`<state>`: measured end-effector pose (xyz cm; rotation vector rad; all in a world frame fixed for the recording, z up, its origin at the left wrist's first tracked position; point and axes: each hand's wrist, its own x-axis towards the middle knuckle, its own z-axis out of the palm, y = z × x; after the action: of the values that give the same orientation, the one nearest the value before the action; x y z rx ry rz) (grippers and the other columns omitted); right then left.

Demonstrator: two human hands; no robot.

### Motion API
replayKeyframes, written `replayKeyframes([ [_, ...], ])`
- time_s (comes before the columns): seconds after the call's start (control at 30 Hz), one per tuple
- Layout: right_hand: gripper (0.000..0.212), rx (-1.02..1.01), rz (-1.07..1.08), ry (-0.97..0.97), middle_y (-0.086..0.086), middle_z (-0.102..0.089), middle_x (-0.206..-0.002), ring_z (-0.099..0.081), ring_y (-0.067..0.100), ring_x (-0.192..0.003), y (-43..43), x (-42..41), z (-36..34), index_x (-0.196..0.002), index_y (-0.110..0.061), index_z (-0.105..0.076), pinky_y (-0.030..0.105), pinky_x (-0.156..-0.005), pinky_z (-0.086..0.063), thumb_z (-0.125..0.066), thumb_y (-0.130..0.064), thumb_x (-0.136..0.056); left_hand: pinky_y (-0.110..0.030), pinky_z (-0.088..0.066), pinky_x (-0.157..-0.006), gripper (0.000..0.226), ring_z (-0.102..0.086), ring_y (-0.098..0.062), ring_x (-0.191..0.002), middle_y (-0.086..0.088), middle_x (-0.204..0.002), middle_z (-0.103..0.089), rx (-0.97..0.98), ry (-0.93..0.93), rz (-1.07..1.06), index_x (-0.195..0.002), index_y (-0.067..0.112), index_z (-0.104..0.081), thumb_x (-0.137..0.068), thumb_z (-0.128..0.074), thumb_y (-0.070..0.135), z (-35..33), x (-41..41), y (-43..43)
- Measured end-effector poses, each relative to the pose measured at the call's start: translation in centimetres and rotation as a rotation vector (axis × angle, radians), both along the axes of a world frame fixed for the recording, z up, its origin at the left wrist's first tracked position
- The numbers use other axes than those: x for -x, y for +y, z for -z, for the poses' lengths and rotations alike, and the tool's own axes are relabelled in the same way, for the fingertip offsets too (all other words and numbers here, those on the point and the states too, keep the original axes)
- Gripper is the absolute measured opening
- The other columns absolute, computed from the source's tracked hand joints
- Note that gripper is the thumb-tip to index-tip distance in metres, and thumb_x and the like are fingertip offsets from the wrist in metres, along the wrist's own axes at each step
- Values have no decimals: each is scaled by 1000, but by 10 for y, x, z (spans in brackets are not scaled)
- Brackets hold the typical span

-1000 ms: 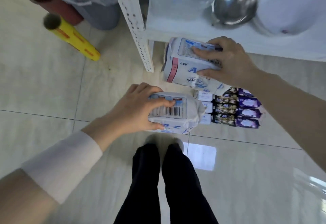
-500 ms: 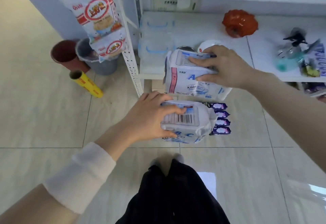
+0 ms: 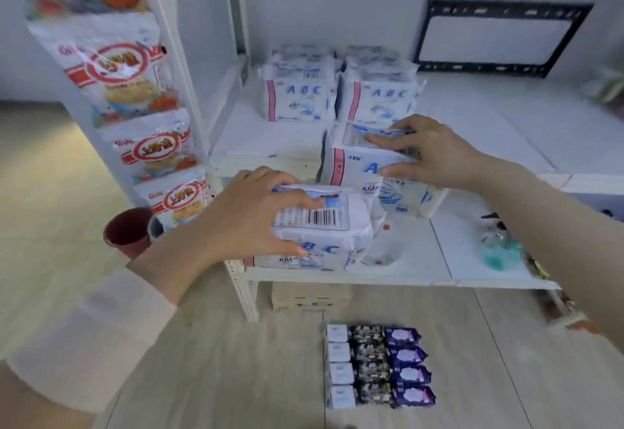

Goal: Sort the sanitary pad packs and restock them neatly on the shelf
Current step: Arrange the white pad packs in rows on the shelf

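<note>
White plastic sanitary pad pack w/ barcode label [image 3: 320,226] – where?
– L hand [image 3: 243,219] grips it, fingers curled over top, thumb on front, at lower white shelf board [image 3: 422,259] front edge.
– 2nd white ABC-print pack [image 3: 358,165]?
– R hand [image 3: 432,155] pinches it, fingers on top, thumb on front, at upper white shelf board [image 3: 263,138] edge, just before two white ABC packs [image 3: 300,97] standing side by side.
– Floor?
– Four purple-black small packs [image 3: 378,366] in a row.

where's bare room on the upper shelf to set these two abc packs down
Bare board on the upper shelf lies in front of the left ABC stack, and a wide stretch right of the right ABC stack, below the black frame. Crowded: the back, where both stacks stand.
</note>
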<state>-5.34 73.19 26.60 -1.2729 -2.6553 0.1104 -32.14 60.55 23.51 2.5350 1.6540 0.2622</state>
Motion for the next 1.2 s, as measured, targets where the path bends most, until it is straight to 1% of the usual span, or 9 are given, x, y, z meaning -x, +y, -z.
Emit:
replayKeyframes([
  [0.1, 60, -20, 2, -25, 15, -42, -136, -36, 27, -129, 36, -24, -19, -135, -40, -37, 39, -104, -32, -63, -43, -81, -31, -24, -100, 66, -37, -13, -122, 8, -134, -44, 13, 0, -1, -121, 55, -38, -64, -70, 60, -24, -9, 36],
  [0.27, 58, 8, -1, -46, 13, -48, -128, -40, 25, -123, 93, -53, -33, -130, -38, -49, 40, -103, -33, -69, -41, -76, -32, -29, -98, 77, -42, -16, -120, 6, -130, -51, -24, -11, -53, -122, 51, -41, -54, -58, 82, -43, -3, 92],
  [0.37, 59, 49, -30, -23, 10, -49, -128, -39, 24, -123, 116, -56, -29, -131, -36, -49, 38, -103, -33, -70, -37, -76, -28, -27, -94, 76, -41, -16, -120, 6, -131, -51, -23, -25, -97, -126, 43, -47, -56, -59, 68, -45, 6, 123],
  [0.53, 61, 130, -98, 44, -2, -50, -125, -36, 19, -124, 145, -50, -10, -132, -36, -47, 37, -106, -30, -71, -36, -76, -31, -30, -96, 74, -41, -15, -118, 6, -131, -51, 2, -19, -123, -130, 40, -46, -62, -67, 59, -39, 19, 173],
  [0.73, 62, 174, -93, 87, 4, -47, -128, -36, 19, -125, 173, -42, 3, -131, -35, -46, 28, -106, -26, -73, -31, -75, -34, -30, -97, 70, -42, -17, -116, 4, -127, -52, 9, -30, -90, -129, 37, -49, -65, -74, 50, -20, 34, 221],
  [0.83, 65, 153, -109, 108, 8, -48, -123, -42, 23, -118, 187, -39, 10, -129, -35, -47, 30, -102, -31, -76, -29, -71, -35, -30, -99, 70, -43, -18, -117, 5, -126, -53, 23, -30, -78, -126, 40, -49, -62, -72, 56, -13, 43, 237],
  [0.93, 69, 138, -126, 127, 8, -48, -121, -43, 23, -115, 196, -41, 20, -129, -34, -44, 24, -97, -29, -78, -26, -69, -37, -29, -102, 71, -41, -21, -121, 3, -129, -51, 39, -51, -94, -124, 46, -44, -58, -63, 62, -9, 49, 246],
  [1.07, 72, 83, -172, 137, 12, -50, -125, -43, 29, -117, 206, -41, 30, -130, -29, -42, 27, -99, -28, -75, -33, -66, -37, -25, -106, 72, -35, -22, -126, -1, -136, -42, -2, -55, -136, -127, 43, -45, -59, -61, 60, -3, 54, 249],
  [1.2, 67, 7, -268, 161, 17, -53, -124, -43, 27, -115, 210, -33, 35, -128, -22, -47, 35, -99, -32, -69, -43, -68, -43, -31, -106, 68, -36, -26, -125, -5, -135, -43, -37, -87, -90, -127, 33, -52, -63, -63, 53, 1, 57, 253],
])
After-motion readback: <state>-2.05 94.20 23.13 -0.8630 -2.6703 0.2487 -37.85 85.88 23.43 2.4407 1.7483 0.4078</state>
